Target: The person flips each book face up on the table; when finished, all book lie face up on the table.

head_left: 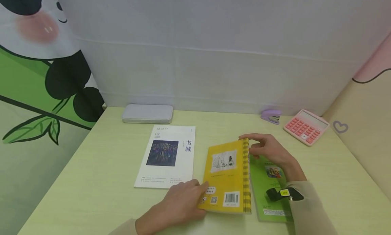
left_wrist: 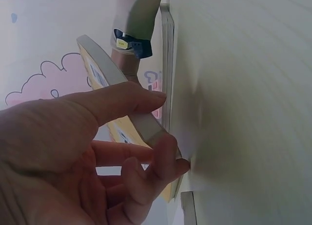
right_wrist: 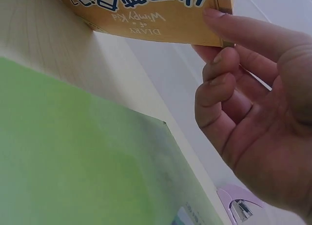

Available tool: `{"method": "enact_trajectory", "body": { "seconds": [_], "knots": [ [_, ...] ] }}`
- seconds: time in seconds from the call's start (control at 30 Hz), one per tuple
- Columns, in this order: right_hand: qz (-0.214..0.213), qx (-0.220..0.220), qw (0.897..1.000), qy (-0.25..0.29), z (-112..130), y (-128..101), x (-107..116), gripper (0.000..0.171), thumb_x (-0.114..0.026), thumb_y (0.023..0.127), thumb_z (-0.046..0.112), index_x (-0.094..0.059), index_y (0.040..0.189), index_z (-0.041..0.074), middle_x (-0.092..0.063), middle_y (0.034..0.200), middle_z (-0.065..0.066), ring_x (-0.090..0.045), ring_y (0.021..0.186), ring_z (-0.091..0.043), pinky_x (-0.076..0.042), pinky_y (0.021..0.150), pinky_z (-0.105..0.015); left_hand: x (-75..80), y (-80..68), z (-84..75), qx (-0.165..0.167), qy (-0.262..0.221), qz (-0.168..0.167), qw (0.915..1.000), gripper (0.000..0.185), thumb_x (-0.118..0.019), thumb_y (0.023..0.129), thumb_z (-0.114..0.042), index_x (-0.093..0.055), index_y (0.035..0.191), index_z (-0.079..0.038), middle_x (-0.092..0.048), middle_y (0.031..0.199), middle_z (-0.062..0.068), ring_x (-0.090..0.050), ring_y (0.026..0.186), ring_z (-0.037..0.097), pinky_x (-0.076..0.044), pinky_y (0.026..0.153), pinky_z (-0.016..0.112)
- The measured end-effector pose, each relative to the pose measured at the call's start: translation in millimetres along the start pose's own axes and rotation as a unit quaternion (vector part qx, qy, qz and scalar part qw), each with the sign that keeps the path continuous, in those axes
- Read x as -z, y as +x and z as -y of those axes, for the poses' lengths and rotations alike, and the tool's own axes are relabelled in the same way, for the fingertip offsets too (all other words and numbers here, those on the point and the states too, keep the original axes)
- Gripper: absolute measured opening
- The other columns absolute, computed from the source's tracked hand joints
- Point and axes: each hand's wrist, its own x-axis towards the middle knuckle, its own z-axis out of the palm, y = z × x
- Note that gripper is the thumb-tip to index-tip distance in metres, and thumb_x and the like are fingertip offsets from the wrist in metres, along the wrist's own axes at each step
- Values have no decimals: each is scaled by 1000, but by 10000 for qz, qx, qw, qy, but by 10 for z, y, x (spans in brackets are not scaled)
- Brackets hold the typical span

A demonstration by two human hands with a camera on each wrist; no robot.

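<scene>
Hands both grip yellow book [head_left: 227,175], tilted over green book [head_left: 268,191], spine running near-far: left hand [head_left: 180,204] near corner, right hand [head_left: 270,152] far spine end.

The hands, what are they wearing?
Both hands are bare. The left hand comes out of a beige sleeve. The right hand has a beige sleeve too, with a black wrist device strapped on, bearing a small yellow label.
</scene>
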Motion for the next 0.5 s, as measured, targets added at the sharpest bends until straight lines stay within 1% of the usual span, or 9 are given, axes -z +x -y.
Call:
{"method": "enact_trajectory", "body": {
  "seconds": [0.07,0.17,0.27,0.33,0.4,0.5],
  "knots": [
    [0,2,10000,64,3,5,-7,52,-65,98,1,-58,149,3,-69,122,-26,-65,75,-21,-53,63,-30,5,-2,4,-7,-7,7,10000,68,-90,77,-33,-67,138,-15,-68,100,0,-48,74,11,-41,64,26],
    [-22,86,9998,180,5,15,-20,49,-65,96,-1,-61,145,5,-68,128,-24,-65,75,-21,-52,61,-29,25,-8,9,-52,-16,18,10000,66,-90,77,-32,-68,137,-15,-69,99,-1,-49,74,10,-41,64,25],
    [-94,150,9995,260,11,23,-38,47,-66,94,-2,-65,140,7,-68,132,-20,-61,67,-19,-50,57,-28,59,-12,20,-169,-60,-13,9998,58,-89,76,-25,-71,130,-15,-69,91,-3,-49,70,9,-41,60,25],
    [-199,146,9993,272,13,24,-50,44,-69,94,-1,-67,137,8,-69,132,-15,-57,60,-16,-48,54,-27,91,-19,29,-251,-123,-33,9996,53,-88,76,-21,-74,127,-17,-73,91,-3,-49,66,9,-41,56,24],
    [-306,189,9990,271,22,20,-61,42,-71,94,2,-68,135,7,-72,130,-11,-53,55,-15,-47,51,-27,126,-30,41,-319,-170,-49,9993,52,-87,78,-18,-75,129,-19,-78,95,-2,-48,62,9,-39,52,23],
    [-469,333,9981,225,34,14,-69,38,-75,95,5,-70,132,6,-75,125,-3,-50,50,-14,-46,47,-28,182,-60,59,-388,-213,-70,9990,56,-85,81,-16,-74,135,-25,-81,104,0,-47,60,9,-36,48,23]
  ]
}}
